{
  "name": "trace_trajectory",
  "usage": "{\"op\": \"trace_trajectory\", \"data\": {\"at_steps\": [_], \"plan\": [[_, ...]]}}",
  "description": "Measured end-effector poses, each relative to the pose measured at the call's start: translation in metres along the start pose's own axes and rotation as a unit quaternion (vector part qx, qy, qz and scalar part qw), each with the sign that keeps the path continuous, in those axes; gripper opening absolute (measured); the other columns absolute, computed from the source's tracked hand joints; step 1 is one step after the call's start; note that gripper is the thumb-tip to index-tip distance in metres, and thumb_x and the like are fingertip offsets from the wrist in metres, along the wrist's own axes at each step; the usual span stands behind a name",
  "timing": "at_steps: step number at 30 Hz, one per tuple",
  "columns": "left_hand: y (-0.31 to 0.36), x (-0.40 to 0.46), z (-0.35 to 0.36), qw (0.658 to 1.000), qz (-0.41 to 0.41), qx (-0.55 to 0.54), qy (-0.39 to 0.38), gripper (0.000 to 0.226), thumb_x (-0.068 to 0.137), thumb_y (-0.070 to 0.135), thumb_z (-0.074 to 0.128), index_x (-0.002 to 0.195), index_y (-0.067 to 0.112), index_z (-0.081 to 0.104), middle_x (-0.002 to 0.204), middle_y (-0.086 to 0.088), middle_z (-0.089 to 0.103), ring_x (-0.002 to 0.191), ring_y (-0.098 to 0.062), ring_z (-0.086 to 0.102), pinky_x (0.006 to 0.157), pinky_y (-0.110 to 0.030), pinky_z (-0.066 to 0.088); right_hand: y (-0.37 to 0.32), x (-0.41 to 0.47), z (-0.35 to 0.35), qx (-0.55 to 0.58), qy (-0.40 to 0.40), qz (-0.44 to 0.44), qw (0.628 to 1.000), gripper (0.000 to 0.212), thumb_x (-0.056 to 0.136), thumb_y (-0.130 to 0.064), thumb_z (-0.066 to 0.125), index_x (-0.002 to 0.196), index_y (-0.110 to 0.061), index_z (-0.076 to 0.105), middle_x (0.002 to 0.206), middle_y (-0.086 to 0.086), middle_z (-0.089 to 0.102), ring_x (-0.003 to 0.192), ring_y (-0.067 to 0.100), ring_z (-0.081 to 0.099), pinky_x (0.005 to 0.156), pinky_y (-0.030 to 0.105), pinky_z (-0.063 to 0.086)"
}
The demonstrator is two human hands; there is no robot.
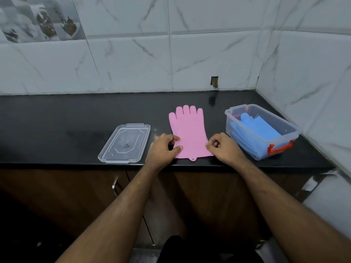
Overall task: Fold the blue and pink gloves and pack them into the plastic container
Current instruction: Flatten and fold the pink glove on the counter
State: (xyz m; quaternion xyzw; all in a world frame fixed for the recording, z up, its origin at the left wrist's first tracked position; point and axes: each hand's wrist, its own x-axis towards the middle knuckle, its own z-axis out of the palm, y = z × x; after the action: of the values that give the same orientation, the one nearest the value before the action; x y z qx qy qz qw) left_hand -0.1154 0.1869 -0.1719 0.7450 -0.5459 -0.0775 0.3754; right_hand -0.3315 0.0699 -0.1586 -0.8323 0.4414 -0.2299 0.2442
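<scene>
A pink glove (pixel 189 130) lies flat on the black countertop (pixel 57 118), fingers pointing toward the wall, cuff at the front edge. My left hand (pixel 163 148) pinches the cuff's left edge between thumb and fingers. My right hand (pixel 224 146) pinches the cuff's right edge with its fingers curled. To the right stands the clear plastic container (pixel 288 128) with a red latch, and the folded blue glove (pixel 260 129) lies inside it.
The container's clear lid (pixel 124 143) lies flat on the counter left of my left hand. Marble-tiled walls close the back and the right side. Brown cabinet doors run below the counter's front edge.
</scene>
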Motion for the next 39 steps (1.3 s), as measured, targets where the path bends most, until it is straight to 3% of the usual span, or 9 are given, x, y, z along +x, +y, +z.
{"op": "trace_trajectory", "data": {"at_steps": [10,14,17,20,22,26,29,32,39], "plan": [[0.009,-0.001,-0.002,0.997,0.004,0.072,-0.005,0.041,0.095,0.05,0.065,0.127,0.026,0.067,0.106,0.007,0.058,0.104,-0.014,0.05,0.087,-0.037,0.045,-0.003,-0.002,0.001,-0.007,0.031,0.019,0.999,0.01,0.096,-0.028,0.066,0.088,-0.024,0.061,0.088,-0.004,0.062,0.078,0.013,0.061,0.07,0.024,0.048],[0.012,-0.003,-0.002,0.996,0.02,0.092,-0.008,0.039,0.097,0.049,0.063,0.128,0.026,0.066,0.109,0.009,0.052,0.106,-0.012,0.046,0.093,-0.038,0.046,-0.004,-0.004,0.0,0.007,0.036,0.011,0.999,0.022,0.094,-0.031,0.07,0.109,-0.024,0.056,0.101,-0.006,0.057,0.087,0.009,0.059,0.076,0.025,0.051],[0.011,-0.006,-0.001,0.993,0.044,0.109,0.001,0.029,0.098,0.042,0.063,0.123,0.026,0.068,0.114,0.004,0.048,0.11,-0.015,0.045,0.094,-0.037,0.049,-0.008,-0.012,0.0,-0.035,0.071,-0.075,0.994,0.02,0.093,-0.026,0.071,0.105,-0.028,0.055,0.112,-0.01,0.049,0.094,0.009,0.055,0.083,0.022,0.049],[0.011,-0.008,-0.001,0.989,0.067,0.134,0.009,0.02,0.099,0.036,0.063,0.111,0.023,0.072,0.114,0.001,0.052,0.109,-0.017,0.047,0.092,-0.039,0.05,-0.007,-0.02,-0.001,-0.096,0.048,-0.203,0.973,0.02,0.095,-0.01,0.065,0.088,-0.029,0.063,0.103,-0.009,0.058,0.094,0.01,0.056,0.081,0.022,0.05],[0.013,-0.009,-0.001,0.988,0.069,0.136,0.004,0.019,0.1,0.035,0.061,0.108,0.022,0.073,0.112,0.002,0.058,0.106,-0.018,0.052,0.091,-0.043,0.05,-0.003,-0.023,-0.004,-0.122,0.015,-0.223,0.967,0.02,0.095,-0.006,0.063,0.097,-0.024,0.072,0.104,-0.007,0.067,0.094,0.011,0.062,0.086,0.028,0.055],[0.015,-0.01,0.0,0.99,0.054,0.13,0.011,0.025,0.1,0.039,0.06,0.116,0.024,0.073,0.113,0.004,0.062,0.108,-0.019,0.056,0.089,-0.041,0.051,0.011,-0.028,-0.016,-0.148,-0.037,-0.204,0.967,0.034,0.098,-0.005,0.058,0.124,-0.024,0.07,0.124,-0.005,0.069,0.111,0.011,0.064,0.101,0.026,0.049],[0.013,-0.011,0.004,0.985,0.043,0.167,0.013,0.035,0.102,0.047,0.053,0.127,0.028,0.069,0.116,0.003,0.057,0.111,-0.017,0.053,0.09,-0.038,0.046,0.019,-0.031,-0.026,-0.125,-0.098,-0.201,0.967,0.031,0.103,-0.023,0.054,0.133,-0.026,0.063,0.137,-0.008,0.063,0.122,0.008,0.057,0.102,0.022,0.042],[0.011,-0.009,0.007,0.982,0.032,0.185,0.009,0.043,0.102,0.055,0.047,0.132,0.03,0.065,0.119,0.002,0.055,0.113,-0.018,0.05,0.092,-0.038,0.044,0.021,-0.026,-0.029,-0.092,-0.112,-0.173,0.974,0.032,0.102,-0.03,0.057,0.133,-0.026,0.065,0.138,-0.01,0.062,0.123,0.006,0.055,0.1,0.02,0.038],[0.007,-0.006,0.008,0.981,0.022,0.191,-0.008,0.053,0.098,0.066,0.043,0.137,0.034,0.06,0.123,0.004,0.053,0.118,-0.017,0.048,0.099,-0.039,0.041,0.023,-0.022,-0.026,0.002,-0.056,-0.147,0.988,0.026,0.096,-0.027,0.068,0.121,-0.023,0.074,0.126,-0.012,0.07,0.109,0.003,0.063,0.098,0.025,0.053]]}}
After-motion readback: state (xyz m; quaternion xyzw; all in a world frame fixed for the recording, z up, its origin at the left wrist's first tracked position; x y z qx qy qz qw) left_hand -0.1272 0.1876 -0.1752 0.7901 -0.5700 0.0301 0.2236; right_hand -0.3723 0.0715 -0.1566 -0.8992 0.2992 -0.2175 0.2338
